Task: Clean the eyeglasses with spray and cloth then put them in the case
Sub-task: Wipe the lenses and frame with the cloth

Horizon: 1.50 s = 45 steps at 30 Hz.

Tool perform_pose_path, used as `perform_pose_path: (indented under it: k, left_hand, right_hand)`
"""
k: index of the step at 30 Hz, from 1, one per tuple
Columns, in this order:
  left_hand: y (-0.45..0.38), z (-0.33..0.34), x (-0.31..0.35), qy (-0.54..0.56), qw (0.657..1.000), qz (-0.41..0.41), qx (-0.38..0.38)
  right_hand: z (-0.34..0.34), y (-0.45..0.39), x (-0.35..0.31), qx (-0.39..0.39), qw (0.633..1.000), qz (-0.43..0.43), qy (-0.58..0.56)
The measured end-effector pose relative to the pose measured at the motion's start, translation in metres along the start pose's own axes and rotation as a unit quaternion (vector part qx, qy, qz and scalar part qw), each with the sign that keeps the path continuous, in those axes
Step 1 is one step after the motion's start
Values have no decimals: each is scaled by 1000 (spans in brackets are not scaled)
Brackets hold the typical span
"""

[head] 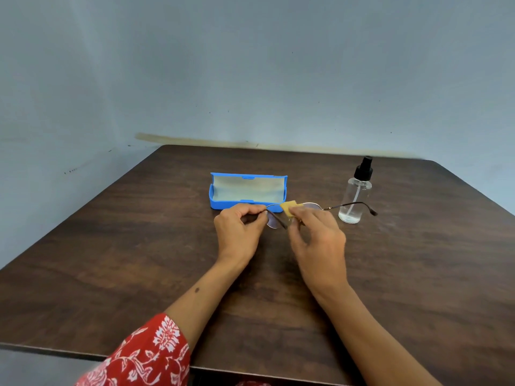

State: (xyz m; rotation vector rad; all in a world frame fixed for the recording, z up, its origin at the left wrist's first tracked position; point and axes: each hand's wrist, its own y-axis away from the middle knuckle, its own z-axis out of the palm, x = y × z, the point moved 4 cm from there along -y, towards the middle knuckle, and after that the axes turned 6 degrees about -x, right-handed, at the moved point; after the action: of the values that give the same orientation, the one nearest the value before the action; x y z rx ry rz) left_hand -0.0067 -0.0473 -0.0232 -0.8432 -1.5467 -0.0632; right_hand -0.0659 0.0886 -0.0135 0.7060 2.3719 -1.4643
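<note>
A dark wood counter (139, 246) fills the lower frame. At centre, a blue case (246, 190) lies open, its long axis running left to right. Right of it stands a clear spray bottle (355, 193). The left hand (239, 229) pinches the eyeglasses (274, 218) at their left hinge, just in front of the case; the frame runs left to right, one temple pointing right past the bottle. The right hand (317, 240) pinches a yellow cloth (289, 208) on the glasses near the bridge.

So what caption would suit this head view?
Left hand holds eyeglasses while right hand wipes with yellow cloth; open blue case waits.
</note>
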Motion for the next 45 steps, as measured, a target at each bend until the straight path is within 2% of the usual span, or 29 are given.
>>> perform_pose_path:
  k: [4, 6, 8, 13, 17, 22, 28, 33, 38, 43, 45]
  left_hand:
    - [0, 0, 1, 6, 1000, -2, -4]
    - [0, -1, 1, 3, 1000, -6, -5]
    - [0, -1, 1, 1, 1000, -13, -7]
    - [0, -1, 2, -2, 1000, -12, -10]
    - [0, -2, 1, 1, 1000, -17, -5]
    - [1, -1, 1, -1, 1000, -13, -11]
    - [2, -1, 2, 7, 1000, -14, -13]
    - [2, -1, 4, 1, 1000, -2, -13]
    - [2, -1, 3, 11, 1000, -9, -6]
    - [2, -1, 4, 11, 1000, 0, -7]
    - [2, 0, 4, 8, 1000, 1, -10]
  right_hand:
    - [17, 1, -5, -81, 994, -35, 69]
    - [27, 5, -8, -144, 981, -56, 118]
    - [31, 7, -9, -173, 971, -79, 142]
    - [24, 3, -6, -126, 972, -52, 191]
    - [31, 7, -10, -177, 965, -82, 173]
    - [23, 3, -8, -121, 971, -43, 200]
    - [32, 8, -15, -155, 968, -100, 171]
    - [26, 4, -8, -119, 970, -52, 205]
    - [31, 8, -13, -152, 964, -101, 192]
    - [22, 5, -8, -119, 970, -47, 205]
    - [24, 5, -10, -122, 969, -60, 205]
